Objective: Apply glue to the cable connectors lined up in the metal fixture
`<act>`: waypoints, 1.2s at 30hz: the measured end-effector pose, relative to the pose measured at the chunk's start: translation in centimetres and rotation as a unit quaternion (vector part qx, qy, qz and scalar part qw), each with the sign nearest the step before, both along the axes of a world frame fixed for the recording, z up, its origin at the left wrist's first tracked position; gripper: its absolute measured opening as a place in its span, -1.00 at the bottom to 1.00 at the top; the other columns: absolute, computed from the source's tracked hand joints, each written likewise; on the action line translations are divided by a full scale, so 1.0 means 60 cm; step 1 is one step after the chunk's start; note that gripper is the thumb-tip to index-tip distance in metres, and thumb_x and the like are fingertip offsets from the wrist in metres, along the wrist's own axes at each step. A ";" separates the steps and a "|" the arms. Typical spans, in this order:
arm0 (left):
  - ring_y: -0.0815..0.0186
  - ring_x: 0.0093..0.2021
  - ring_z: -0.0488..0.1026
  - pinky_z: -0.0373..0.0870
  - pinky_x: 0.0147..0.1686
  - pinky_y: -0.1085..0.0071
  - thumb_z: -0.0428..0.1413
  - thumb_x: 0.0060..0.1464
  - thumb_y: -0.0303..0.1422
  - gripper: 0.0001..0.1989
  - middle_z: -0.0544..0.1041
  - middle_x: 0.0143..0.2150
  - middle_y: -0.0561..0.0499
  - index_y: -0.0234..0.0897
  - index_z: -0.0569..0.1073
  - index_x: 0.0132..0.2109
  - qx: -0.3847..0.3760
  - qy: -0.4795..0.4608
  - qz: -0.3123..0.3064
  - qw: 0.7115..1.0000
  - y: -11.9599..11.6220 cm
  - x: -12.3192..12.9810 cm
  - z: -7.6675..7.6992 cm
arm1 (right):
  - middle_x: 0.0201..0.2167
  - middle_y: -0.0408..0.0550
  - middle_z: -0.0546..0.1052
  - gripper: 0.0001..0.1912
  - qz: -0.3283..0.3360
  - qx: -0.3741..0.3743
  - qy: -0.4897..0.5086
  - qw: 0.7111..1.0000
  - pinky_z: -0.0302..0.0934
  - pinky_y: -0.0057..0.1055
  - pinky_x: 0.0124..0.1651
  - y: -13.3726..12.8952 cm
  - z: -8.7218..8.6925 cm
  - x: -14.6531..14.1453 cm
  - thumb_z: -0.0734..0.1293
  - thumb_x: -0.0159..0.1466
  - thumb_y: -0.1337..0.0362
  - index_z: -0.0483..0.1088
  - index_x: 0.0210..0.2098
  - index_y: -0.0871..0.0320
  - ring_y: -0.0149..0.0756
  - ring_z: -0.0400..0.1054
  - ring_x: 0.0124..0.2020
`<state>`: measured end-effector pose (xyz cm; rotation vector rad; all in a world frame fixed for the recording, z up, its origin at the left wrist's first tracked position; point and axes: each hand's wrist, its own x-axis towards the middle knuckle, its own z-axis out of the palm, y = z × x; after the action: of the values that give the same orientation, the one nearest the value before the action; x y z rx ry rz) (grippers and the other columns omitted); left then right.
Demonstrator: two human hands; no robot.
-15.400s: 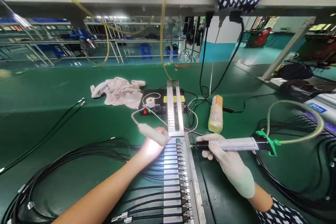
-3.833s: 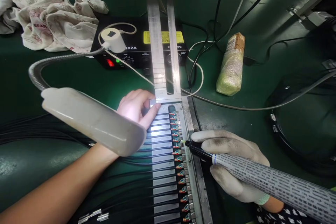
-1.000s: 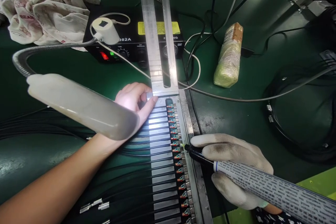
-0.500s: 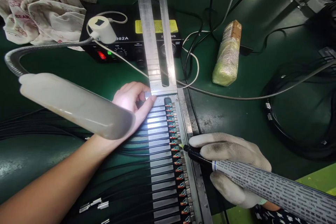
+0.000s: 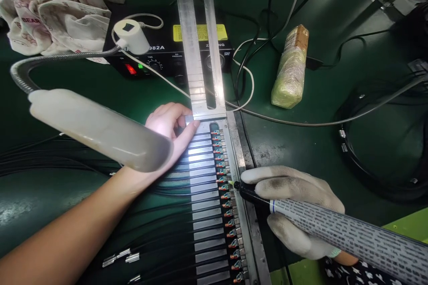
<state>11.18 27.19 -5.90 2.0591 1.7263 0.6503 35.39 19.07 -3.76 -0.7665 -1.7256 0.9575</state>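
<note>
Since the frame 3.8 s ago, the syringe (image 5: pixel 334 222) has shifted, its tip now a little farther down the row from the left hand (image 5: pixel 170 122). We have it in the gloved right hand (image 5: pixel 301 191), fingers clamped around barrel and black nose, the back end running out of view past the wrist. We judge it light, stiff and smooth, steadiest when held close behind the nose, as here; the thin tip seems easiest to bend. Its pale grey barrel is packed with dark print, with a blue ring before the nose and a yellowish-green tip. Just beyond our right fingertips lie the connectors (image 5: pixel 221 180), copper, green and silvery, in 1 row along the metal plate (image 5: pixel 207 228); whether the tip touches any, we cannot tell. They look small and fragile, so we would hold the plate instead. Farther off, our left thumb rests on the plate's far end, fingers bent; whether they grip, we cannot tell. Past that hand stands the black control box (image 5: pixel 167 67).
</note>
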 end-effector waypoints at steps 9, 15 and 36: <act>0.24 -0.33 0.34 0.24 -0.39 0.32 0.04 0.15 -0.23 -0.82 0.36 -0.38 0.02 -0.24 0.41 -0.29 0.014 0.002 -0.005 1.000 0.001 -0.003 -0.002 | -0.10 0.16 0.56 -0.58 0.001 0.001 -0.018 1.000 0.51 -0.23 -0.18 -0.004 0.000 0.006 0.30 0.07 0.56 0.47 -0.06 0.27 -0.12 0.52 -0.17; 0.23 -0.32 0.34 0.26 -0.37 0.30 0.06 0.15 -0.25 -0.83 0.36 -0.38 0.00 -0.26 0.42 -0.26 0.013 -0.002 -0.015 1.000 0.001 -0.001 -0.004 | -0.16 0.07 0.58 -0.54 -0.040 -0.014 -0.011 0.999 0.51 -0.35 -0.25 -0.026 0.012 0.004 0.26 -0.01 0.58 0.50 -0.13 0.23 -0.17 0.53 -0.21; 0.18 -0.32 0.37 0.31 -0.32 0.20 0.06 0.17 -0.24 -0.87 0.38 -0.37 0.02 -0.18 0.38 -0.29 0.019 -0.004 -0.020 1.000 0.002 -0.006 -0.007 | -0.20 0.15 0.58 -0.68 -0.038 -0.011 0.006 0.999 0.52 -0.37 -0.27 -0.024 0.005 -0.003 0.28 0.08 0.57 0.51 -0.19 0.34 -0.17 0.54 -0.25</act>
<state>10.82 27.29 -6.35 2.1084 1.6774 0.6838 35.24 17.63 -3.44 -0.8322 -1.6659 0.9285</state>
